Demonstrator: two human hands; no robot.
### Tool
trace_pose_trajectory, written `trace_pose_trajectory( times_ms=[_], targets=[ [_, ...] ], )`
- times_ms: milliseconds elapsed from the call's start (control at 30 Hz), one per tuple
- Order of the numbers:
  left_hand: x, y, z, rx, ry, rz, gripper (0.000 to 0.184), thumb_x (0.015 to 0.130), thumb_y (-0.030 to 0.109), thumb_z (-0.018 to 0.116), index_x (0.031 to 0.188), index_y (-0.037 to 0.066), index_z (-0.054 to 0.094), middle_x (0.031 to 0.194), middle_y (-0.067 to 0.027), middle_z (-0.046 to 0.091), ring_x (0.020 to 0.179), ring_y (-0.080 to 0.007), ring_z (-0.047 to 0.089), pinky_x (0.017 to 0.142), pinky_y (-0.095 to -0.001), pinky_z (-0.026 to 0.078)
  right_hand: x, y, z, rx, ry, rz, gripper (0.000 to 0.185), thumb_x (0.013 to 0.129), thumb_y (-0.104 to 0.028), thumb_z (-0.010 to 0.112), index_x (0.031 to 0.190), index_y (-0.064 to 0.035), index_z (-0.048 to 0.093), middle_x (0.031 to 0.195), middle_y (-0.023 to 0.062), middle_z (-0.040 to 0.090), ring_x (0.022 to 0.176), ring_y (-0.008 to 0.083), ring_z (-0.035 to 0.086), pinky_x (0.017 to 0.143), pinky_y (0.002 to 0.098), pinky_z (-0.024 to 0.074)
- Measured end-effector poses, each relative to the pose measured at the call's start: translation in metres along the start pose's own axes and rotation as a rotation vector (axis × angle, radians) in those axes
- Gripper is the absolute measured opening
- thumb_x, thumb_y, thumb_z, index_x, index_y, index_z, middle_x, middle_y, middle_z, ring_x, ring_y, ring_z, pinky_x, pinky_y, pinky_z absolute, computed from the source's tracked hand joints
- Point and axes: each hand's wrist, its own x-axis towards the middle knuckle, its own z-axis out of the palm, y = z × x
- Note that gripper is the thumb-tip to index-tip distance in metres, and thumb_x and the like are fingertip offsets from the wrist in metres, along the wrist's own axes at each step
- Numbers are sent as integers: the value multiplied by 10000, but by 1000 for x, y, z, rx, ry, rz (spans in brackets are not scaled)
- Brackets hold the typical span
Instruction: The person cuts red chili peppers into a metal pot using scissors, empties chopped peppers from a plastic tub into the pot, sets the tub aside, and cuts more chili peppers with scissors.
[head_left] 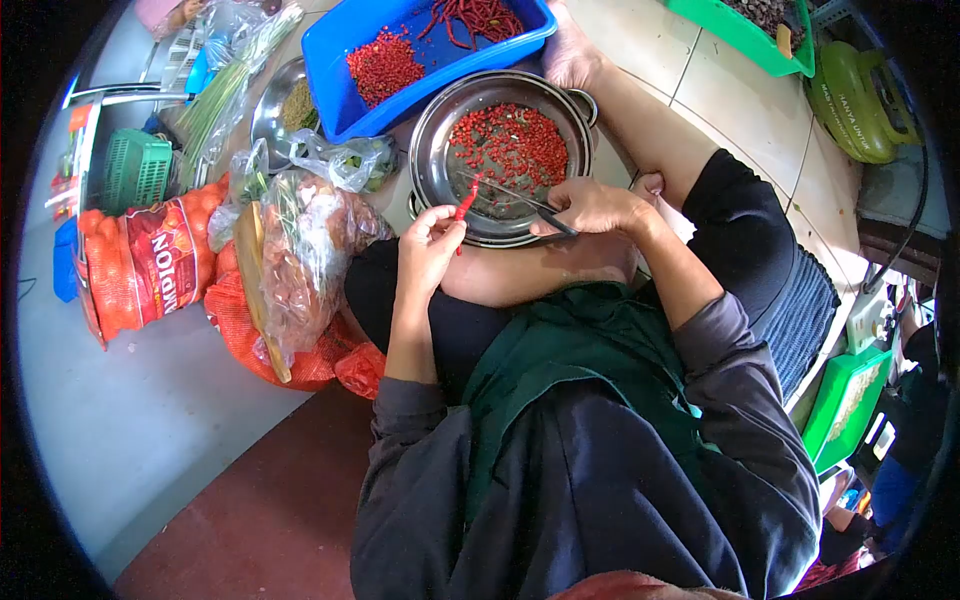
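**Red chilli held above the steel pot, blade alongside**

From where I'm standing, the left hand [425,255] has its fingers closed on 1 red chilli [465,209], pinched so the upper part sticks out over the near-left rim of the steel pot [425,150]. The right hand [592,208] grips the dark handle of a slim cutting tool [508,191]; I can't tell from here whether it is scissors or a knife. Its metal end slants left across the pot, close to the chilli. Cut red pieces [520,140] lie inside, mostly in the far and right part.

To my mind, this grip works best with the fingertips well back from the blade, shifting down the chilli in short steps. Holding the free end farther inside the rim would let pieces drop clean, and small, even cuts would scatter less.

Room is tight. The person's bent leg [535,275] runs along the pot's near side, and a bare foot [572,58] sits by the far-right side, near 1 loop handle [588,106]. The blue basin [438,62] crowds the far side, with whole chillies [478,20] and a chopped heap [385,68]. Plastic bags [320,235] bulge on the left, so the open air above the pot looks the safest place for the blade to move.
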Motion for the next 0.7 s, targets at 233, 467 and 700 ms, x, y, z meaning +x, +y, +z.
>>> trace_pose_trajectory(
  times_ms=[233, 467, 700],
  targets=[
    [2, -3, 0, 35, -8, -14, 208, 824, 28, 624, 1027, -10, 604, 804, -12, 599, 675, -59, 527, 587, -201, 429, -1, -2, -4, -22, 51, -38, 577, 685, -532, 708, 629, 22, 556, 537, 84, 471, 558, 156, 472, 512, 349, 353],
    [1, 1, -1, 23, -2, -13, 211, 821, 31, 628, 1027, -12, 608, 812, -6, 601, 679, -54, 525, 593, -199, 427, -3, 1, -6, 10, 41, 28, 582, 679, -549, 698, 663, 22, 591, 562, 93, 513, 576, 163, 496, 525, 353, 367],
    [1, 2, -1, -5, -1, -27, 209, 821, 31, 626, 1027, -7, 616, 799, 5, 596, 670, -46, 518, 585, -189, 419, -3, -7, -6, -33, -57, 62, 709, 632, -683, 644, 680, 24, 623, 648, 143, 589, 663, 250, 577, 590, 385, 411]
  ],
)
